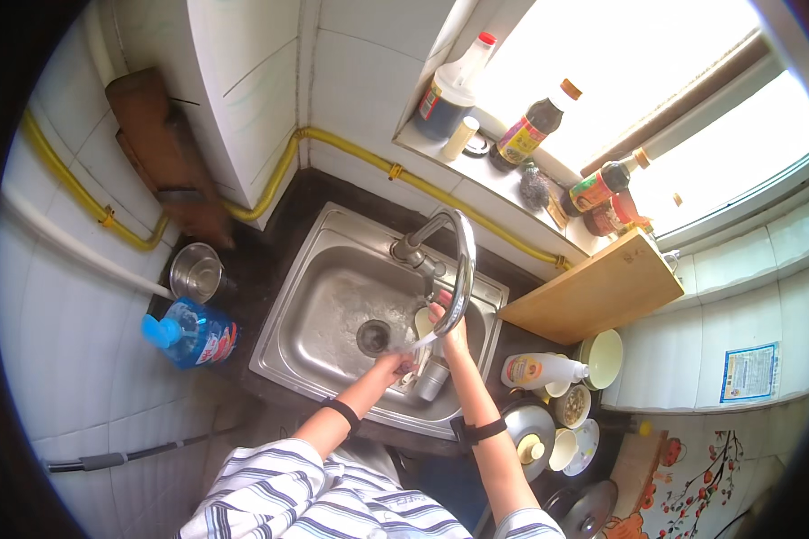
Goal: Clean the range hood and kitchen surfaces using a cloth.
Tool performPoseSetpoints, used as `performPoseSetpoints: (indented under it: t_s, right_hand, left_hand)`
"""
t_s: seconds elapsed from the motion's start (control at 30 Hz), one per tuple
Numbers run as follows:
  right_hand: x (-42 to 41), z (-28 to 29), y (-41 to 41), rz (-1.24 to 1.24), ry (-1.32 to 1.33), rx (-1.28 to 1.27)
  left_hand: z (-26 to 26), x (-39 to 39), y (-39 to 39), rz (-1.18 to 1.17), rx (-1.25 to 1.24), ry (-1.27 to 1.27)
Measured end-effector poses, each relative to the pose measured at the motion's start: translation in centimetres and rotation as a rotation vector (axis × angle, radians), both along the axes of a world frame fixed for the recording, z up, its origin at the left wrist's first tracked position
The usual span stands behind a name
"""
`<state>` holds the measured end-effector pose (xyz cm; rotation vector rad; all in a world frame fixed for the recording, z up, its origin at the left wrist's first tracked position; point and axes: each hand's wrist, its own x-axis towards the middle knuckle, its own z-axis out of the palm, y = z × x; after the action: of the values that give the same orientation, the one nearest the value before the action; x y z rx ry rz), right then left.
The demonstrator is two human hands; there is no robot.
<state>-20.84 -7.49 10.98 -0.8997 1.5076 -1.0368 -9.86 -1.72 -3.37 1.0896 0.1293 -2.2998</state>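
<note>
Water runs from the curved chrome faucet point(465, 249) into a stainless steel sink point(317, 290). My left hand point(396, 364) is in the stream, near the drain point(373, 337); its fingers are curled, and whether they hold anything cannot be told. My right hand point(450, 327) is raised beside the spout's end, partly behind it, with some fingers spread. A metal cup point(432, 381) lies in the sink between my forearms. A pale spoon or ladle point(423, 322) lies near my right hand, partly hidden.
Blue pump bottle point(205, 337) and metal bowl point(196, 273) stand left of the sink. To the right are a wooden board point(593, 290), a white bottle point(539, 370), stacked bowls point(603, 360) and a lidded pot point(529, 431). Sauce bottles point(529, 131) line the windowsill above a yellow pipe point(350, 156).
</note>
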Motion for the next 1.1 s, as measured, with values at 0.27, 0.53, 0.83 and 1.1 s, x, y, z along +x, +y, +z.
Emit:
performPoseSetpoints:
  t_s: [0.27,0.53,0.83,1.1]
  right_hand:
    - [3.5,-7.0,4.5,0.044,-0.146,0.161]
    - [7.4,-9.7,5.0,0.102,0.257,-0.004]
    - [6.8,-6.8,5.6,-0.272,-0.575,0.423]
    - [6.7,-6.8,6.1,-0.153,-0.809,0.321]
  left_hand:
    - [0.3,0.4,0.4,0.045,-0.036,-0.224]
    - [-8.0,0.2,0.5,-0.150,-0.587,-0.811]
    - [3.4,-1.3,-1.7,-0.018,-0.373,-0.670]
    - [4.3,-3.5,0.2,-0.301,-0.869,-1.530]
